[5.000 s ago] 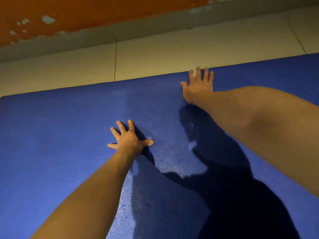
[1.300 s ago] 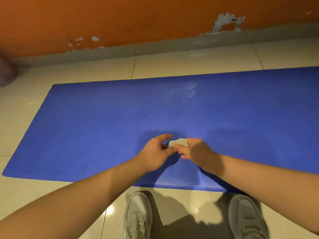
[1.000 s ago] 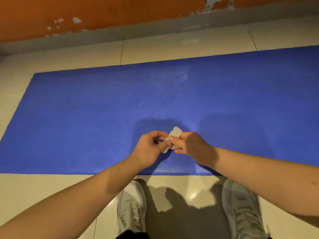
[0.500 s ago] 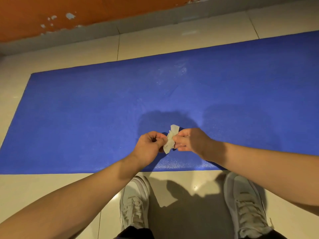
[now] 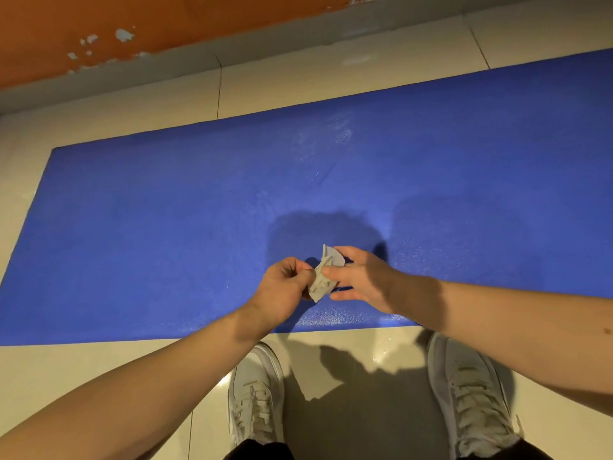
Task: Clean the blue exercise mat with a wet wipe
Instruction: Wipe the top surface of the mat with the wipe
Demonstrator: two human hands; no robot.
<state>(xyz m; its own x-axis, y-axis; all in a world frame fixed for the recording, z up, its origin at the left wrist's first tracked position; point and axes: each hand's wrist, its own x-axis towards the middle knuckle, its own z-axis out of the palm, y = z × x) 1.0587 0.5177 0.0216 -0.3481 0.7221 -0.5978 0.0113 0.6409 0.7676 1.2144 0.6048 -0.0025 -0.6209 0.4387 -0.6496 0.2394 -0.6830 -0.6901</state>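
The blue exercise mat (image 5: 166, 234) lies flat on the tiled floor, running left to right across the view. Damp, shiny streaks show near its far edge and around its near edge. A small crumpled white wet wipe (image 5: 323, 277) hangs in the air above the mat's near edge. My left hand (image 5: 285, 290) pinches the wipe's left side with curled fingers. My right hand (image 5: 358, 277) pinches its right side between thumb and fingers. Both hands are raised off the mat.
I stand on cream floor tiles (image 5: 99, 376) at the mat's near edge, with two white sneakers (image 5: 255, 393) below my arms. An orange wall (image 5: 99, 21) with chipped paint and a grey skirting strip runs behind the mat.
Five seconds ago both hands pressed flat on the mat. Since then I have stood back, and over the last second both hands turn and pull at the small wipe held between them.
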